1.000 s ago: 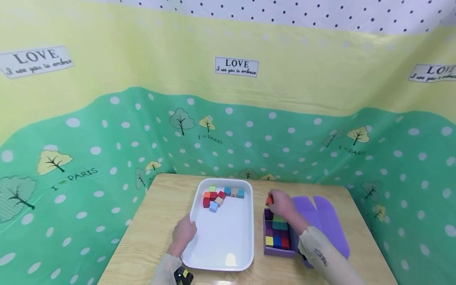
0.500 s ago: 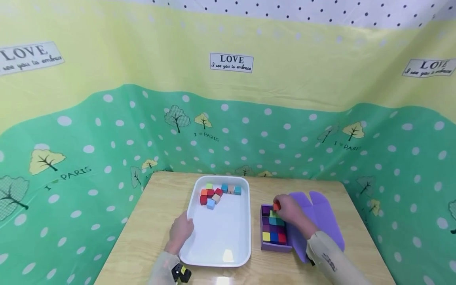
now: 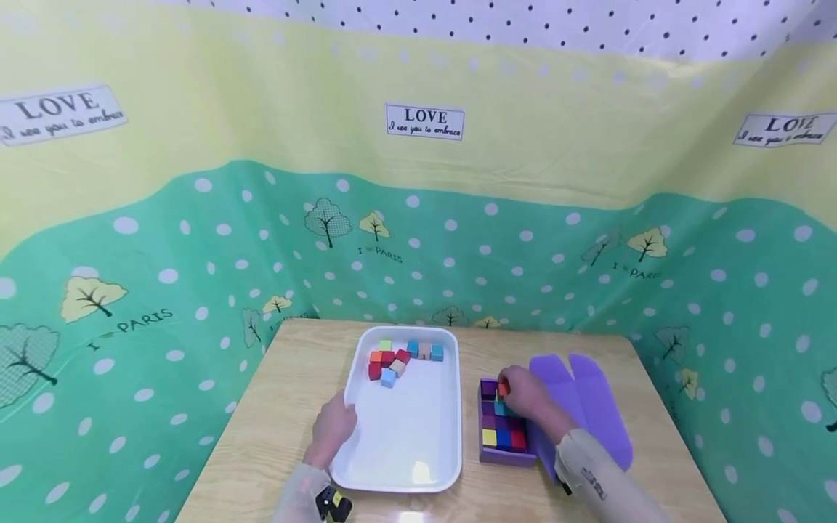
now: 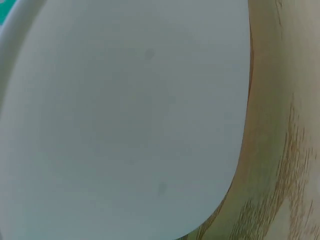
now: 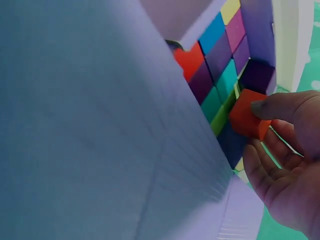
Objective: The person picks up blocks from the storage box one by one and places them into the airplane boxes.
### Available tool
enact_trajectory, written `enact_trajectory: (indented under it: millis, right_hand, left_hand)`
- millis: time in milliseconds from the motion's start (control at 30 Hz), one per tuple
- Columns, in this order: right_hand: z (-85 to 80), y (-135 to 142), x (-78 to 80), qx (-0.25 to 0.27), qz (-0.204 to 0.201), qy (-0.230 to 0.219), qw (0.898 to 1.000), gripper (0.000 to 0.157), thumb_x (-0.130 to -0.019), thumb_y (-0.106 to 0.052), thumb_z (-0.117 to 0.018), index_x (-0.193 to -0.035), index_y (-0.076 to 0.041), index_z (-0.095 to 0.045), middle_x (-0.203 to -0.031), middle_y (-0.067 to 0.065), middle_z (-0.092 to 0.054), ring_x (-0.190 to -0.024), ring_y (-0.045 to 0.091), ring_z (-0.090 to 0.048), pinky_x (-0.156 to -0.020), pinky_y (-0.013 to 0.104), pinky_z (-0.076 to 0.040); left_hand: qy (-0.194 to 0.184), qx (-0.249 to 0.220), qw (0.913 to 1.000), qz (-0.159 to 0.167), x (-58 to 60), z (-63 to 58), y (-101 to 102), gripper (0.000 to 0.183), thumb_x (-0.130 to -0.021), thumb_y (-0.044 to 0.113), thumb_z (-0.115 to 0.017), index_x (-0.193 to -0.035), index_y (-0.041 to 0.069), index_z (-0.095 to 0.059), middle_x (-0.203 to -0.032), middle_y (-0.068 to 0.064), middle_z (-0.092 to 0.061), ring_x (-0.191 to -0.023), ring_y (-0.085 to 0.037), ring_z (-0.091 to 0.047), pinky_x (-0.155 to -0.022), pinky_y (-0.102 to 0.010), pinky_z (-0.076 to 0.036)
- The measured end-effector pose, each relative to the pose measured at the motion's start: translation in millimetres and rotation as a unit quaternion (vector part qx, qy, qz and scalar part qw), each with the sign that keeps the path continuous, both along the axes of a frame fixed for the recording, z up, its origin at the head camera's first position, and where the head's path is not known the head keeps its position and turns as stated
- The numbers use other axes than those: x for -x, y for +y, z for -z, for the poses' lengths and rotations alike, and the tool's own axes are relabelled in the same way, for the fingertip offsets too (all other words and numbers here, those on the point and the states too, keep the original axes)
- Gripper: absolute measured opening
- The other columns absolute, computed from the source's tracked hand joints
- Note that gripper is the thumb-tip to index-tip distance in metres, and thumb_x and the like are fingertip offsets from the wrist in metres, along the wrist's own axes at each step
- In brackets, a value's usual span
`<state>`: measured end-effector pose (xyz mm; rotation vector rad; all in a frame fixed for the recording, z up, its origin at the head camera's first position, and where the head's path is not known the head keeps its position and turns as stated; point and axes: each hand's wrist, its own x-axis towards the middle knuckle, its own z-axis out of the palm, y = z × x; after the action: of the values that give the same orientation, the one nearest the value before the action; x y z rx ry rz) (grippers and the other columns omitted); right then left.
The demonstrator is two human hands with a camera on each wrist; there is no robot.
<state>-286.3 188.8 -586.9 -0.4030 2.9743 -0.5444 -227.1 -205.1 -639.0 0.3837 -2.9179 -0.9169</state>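
My right hand (image 3: pixel 526 392) pinches an orange cube (image 5: pixel 248 114) between thumb and fingers at the far end of the purple box (image 3: pixel 506 457). In the right wrist view the cube is tilted, close over a green cube (image 5: pixel 223 116) and beside a dark purple cube (image 5: pixel 258 75). Rows of coloured cubes fill the box's near part, among them a yellow cube (image 3: pixel 490 437) and a red cube (image 3: pixel 518 440). My left hand (image 3: pixel 335 423) holds the left rim of the white tray (image 3: pixel 405 436); its fingers are out of the left wrist view, where the tray's side (image 4: pixel 135 120) fills most of the picture.
Several loose cubes lie at the tray's far end, including a light blue cube (image 3: pixel 389 378) and a lime cube (image 3: pixel 386 346). The box's purple lid (image 3: pixel 588 407) lies folded open to the right, under my right forearm. A patterned curtain (image 3: pixel 418 254) stands behind the wooden table (image 3: pixel 261 436).
My right hand has brought the orange cube from beyond the box's far edge in over it, then lower towards the cubes. The left hand stays at the tray's rim.
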Motion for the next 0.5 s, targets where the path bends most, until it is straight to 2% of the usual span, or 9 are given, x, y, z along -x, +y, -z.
enact_trajectory:
  millis: [200,367,500]
  right_hand:
    - [7.1,-2.1,1.8,0.007,0.0,0.028,1.0,0.032,-0.062,-0.004,-0.07,-0.093,-0.008,-0.064,-0.08,0.001,-0.053,-0.069,0.014,-0.049,-0.062,0.031,-0.046]
    - [10.9,-5.2,0.4,0.02,0.011,0.025,0.999,0.033,-0.062,-0.004,-0.069,-0.094,-0.008,-0.064,-0.082,0.002,-0.051,-0.068,0.014,-0.047,-0.061,0.03,-0.045]
    - [15.8,-6.3,-0.7,0.034,0.008,0.051,0.998,0.033,-0.061,-0.005,-0.07,-0.093,-0.008,-0.065,-0.08,0.003,-0.05,-0.068,0.014,-0.047,-0.062,0.03,-0.045]
  left_hand:
    - [0.009,-0.003,1.0,0.001,2.0,1.5,0.3,0.032,-0.086,0.017,-0.05,-0.115,0.004,-0.052,-0.094,-0.018,-0.061,-0.069,-0.027,-0.059,-0.052,-0.04,-0.047]
    - [0.003,-0.001,1.0,0.005,2.2,4.8,-0.9,0.032,-0.086,0.018,-0.049,-0.114,0.004,-0.053,-0.094,-0.017,-0.062,-0.07,-0.026,-0.059,-0.052,-0.039,-0.048]
    - [0.003,-0.005,1.0,0.006,-0.2,6.1,-3.1,0.033,-0.086,0.017,-0.048,-0.116,0.004,-0.052,-0.095,-0.017,-0.061,-0.071,-0.026,-0.059,-0.053,-0.04,-0.048]
